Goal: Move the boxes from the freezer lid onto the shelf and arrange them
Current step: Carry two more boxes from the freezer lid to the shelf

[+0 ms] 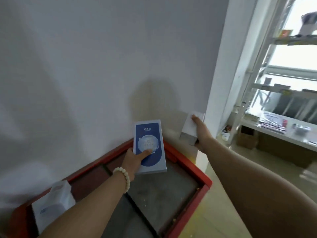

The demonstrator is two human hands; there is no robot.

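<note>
My left hand (pixel 133 160) grips a flat blue-and-white box (pixel 151 134) by its near end, thumb on its face, lifted over the far corner of the red-framed freezer lid (pixel 190 167). My right hand (pixel 200 133) is stretched out to the right and holds a plain white box (pixel 189 127) in the air beyond the freezer's edge, toward the shelf. One more white box (pixel 53 201) rests on the lid at the lower left, partly hidden behind my left forearm.
A metal shelf rack (pixel 262 86) stands at the right by a bright window, with packets (pixel 272 122) on its lower white board and cardboard boxes (pixel 247 136) on the floor beneath. A plain wall rises behind the freezer.
</note>
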